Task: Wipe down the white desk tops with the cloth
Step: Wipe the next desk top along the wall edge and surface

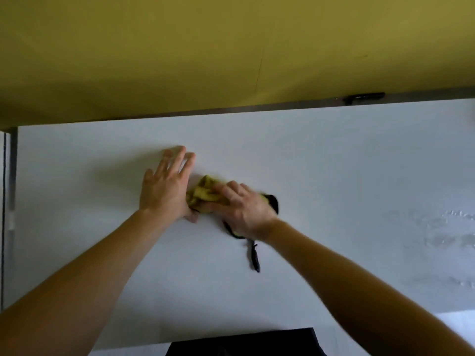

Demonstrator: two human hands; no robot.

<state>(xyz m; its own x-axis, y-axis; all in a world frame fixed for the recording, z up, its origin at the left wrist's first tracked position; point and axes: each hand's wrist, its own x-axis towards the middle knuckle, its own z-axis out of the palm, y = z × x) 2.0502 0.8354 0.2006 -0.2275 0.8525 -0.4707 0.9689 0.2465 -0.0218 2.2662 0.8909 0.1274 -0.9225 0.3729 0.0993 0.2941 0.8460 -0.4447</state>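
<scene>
A bunched yellow cloth (201,192) with a black edge and a black strap (254,255) trailing toward me lies on the white desk top (334,176). My right hand (244,208) lies over the cloth with its fingers curled on it. My left hand (165,185) rests flat on the desk just left of the cloth, fingers straight and spread, thumb touching the cloth's near edge. Part of the cloth is hidden under my right hand.
A yellow wall (231,47) rises behind the desk's dark back edge (257,107), where a small black clip (365,96) sits. Wet streaks (442,232) show on the desk at the right. A metal rail (11,176) runs along the left side.
</scene>
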